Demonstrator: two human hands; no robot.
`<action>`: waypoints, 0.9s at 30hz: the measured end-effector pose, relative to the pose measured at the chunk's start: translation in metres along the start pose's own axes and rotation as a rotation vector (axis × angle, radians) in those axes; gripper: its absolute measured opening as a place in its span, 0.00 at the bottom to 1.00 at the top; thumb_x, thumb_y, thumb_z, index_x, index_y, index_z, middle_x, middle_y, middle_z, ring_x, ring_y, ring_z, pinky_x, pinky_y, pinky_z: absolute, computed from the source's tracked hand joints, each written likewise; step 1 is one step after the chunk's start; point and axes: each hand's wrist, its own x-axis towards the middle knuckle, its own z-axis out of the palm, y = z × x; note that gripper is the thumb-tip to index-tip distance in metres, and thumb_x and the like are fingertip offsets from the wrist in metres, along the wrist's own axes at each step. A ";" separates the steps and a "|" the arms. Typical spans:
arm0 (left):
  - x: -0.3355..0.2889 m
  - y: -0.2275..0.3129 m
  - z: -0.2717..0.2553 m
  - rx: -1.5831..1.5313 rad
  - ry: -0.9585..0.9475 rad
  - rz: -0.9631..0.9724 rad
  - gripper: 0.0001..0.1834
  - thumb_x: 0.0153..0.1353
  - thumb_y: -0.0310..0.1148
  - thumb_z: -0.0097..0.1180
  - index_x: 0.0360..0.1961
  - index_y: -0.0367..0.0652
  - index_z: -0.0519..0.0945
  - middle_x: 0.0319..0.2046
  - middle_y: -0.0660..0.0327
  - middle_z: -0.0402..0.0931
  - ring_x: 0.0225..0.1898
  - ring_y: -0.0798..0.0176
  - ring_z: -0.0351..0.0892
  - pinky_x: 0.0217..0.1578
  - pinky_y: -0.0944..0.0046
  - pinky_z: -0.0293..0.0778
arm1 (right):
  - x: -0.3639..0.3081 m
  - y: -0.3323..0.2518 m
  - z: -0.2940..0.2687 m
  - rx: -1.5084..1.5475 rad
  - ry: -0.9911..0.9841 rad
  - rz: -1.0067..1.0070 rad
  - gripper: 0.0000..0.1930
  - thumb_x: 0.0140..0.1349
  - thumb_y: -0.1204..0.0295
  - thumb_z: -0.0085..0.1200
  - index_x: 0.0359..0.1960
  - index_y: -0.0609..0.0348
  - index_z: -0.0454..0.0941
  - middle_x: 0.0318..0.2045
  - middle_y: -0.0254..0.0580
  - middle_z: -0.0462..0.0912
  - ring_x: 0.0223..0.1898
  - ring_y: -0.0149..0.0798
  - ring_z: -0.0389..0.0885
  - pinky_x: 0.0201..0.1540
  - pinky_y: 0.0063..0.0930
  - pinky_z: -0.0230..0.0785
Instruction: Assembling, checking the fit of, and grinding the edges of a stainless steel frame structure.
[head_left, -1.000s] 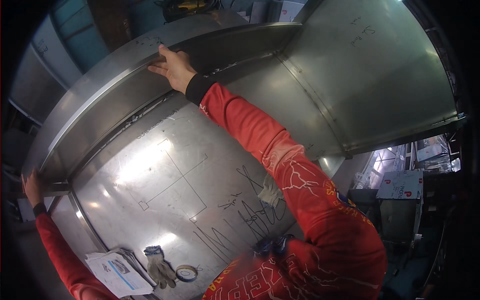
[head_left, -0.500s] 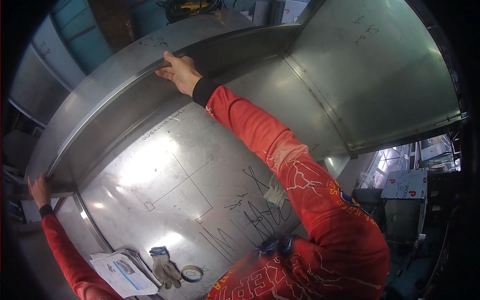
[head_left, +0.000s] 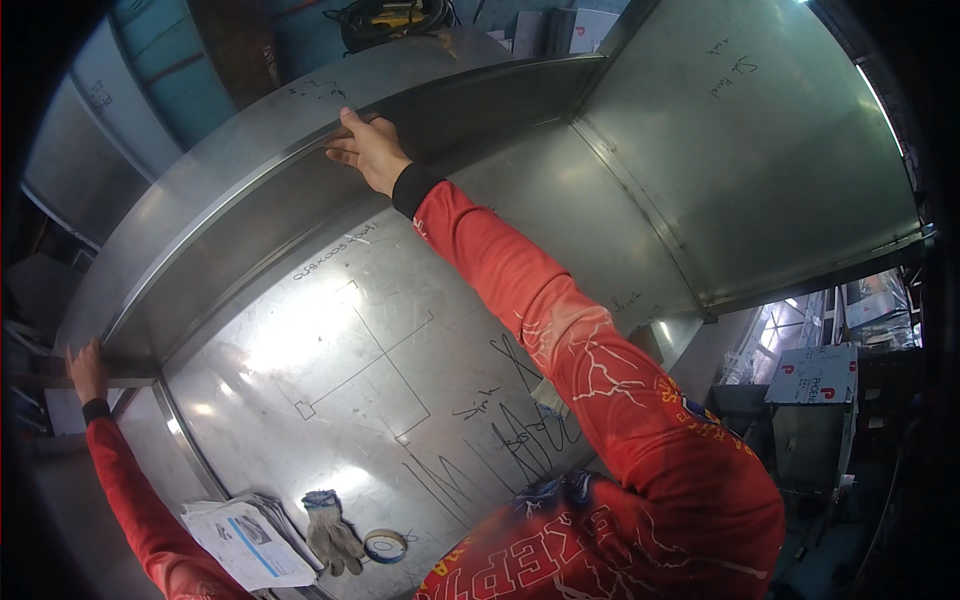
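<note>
A long sheet-metal panel with a folded edge [head_left: 215, 215] bows across the far side in the fisheye view. My right hand [head_left: 370, 152] grips its upper edge near the middle, thumb over the top and fingers below the lip. At the panel's far-left end, my left hand [head_left: 87, 372] holds the corner, its fingertips partly hidden. Between my arms lies a flat metal sheet [head_left: 270, 400] with black marker lines and writing. Both forearms are in red sleeves with black cuffs.
Papers [head_left: 245, 540], a work glove [head_left: 332, 532] and a tape roll [head_left: 385, 545] lie on the sheet at the near left. Another glove [head_left: 549, 397] is partly behind my right arm. A tall metal side panel [head_left: 790, 170] rises at right. Coiled cable [head_left: 390, 22] sits beyond the far edge.
Both hands keep their hold on the panel. The whole scene has shifted slightly right and down in the picture, and the hands look much the same.
</note>
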 end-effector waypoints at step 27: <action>0.009 -0.024 0.013 0.022 0.077 0.026 0.23 0.42 0.27 0.64 0.43 0.48 0.72 0.31 0.61 0.75 0.37 0.57 0.77 0.64 0.51 0.53 | 0.035 -0.052 -0.026 0.026 -0.029 -0.089 0.06 0.62 0.75 0.52 0.36 0.65 0.72 0.35 0.43 0.76 0.41 0.42 0.78 0.48 0.41 0.75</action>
